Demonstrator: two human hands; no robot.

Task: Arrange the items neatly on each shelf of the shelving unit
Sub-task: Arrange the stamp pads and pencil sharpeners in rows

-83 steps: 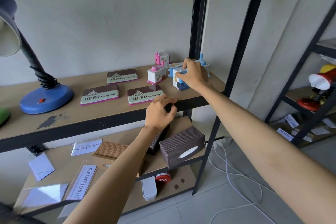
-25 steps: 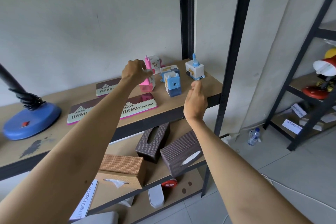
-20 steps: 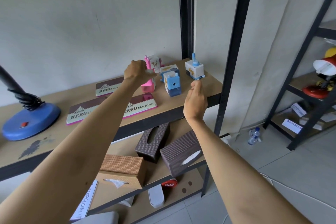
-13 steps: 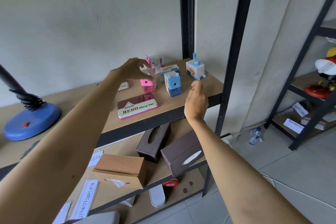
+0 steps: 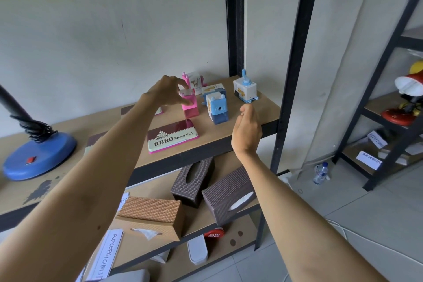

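So on the wooden top shelf with the black metal frame (image 5: 240, 119), the left hand (image 5: 168, 94) is up over the pink plastic pencil sharpener (image 5: 190, 107), fingers curled around its top. Looks like a pinch on the sharpener's pale upper part, though the fingers hide the exact contact. The right hand (image 5: 246, 128) hangs just off the shelf's front edge, fingers relaxed and loosely together, holding nothing.

Just right of the pink one stands a blue and white block-shaped pencil sharpener (image 5: 217, 109), hole facing front. Behind them there's a pink and white sharpener with a cat picture (image 5: 194, 81), and a white sharpener with a blue crank (image 5: 245, 88) near the back right corner. A maroon HERO stamp pad tin (image 5: 172, 136) lies flat near the front edge. A blue round-based desk lamp (image 5: 37, 155) sits far left. Brown woven tissue boxes (image 5: 226, 192) lie jumbled on the shelf below.
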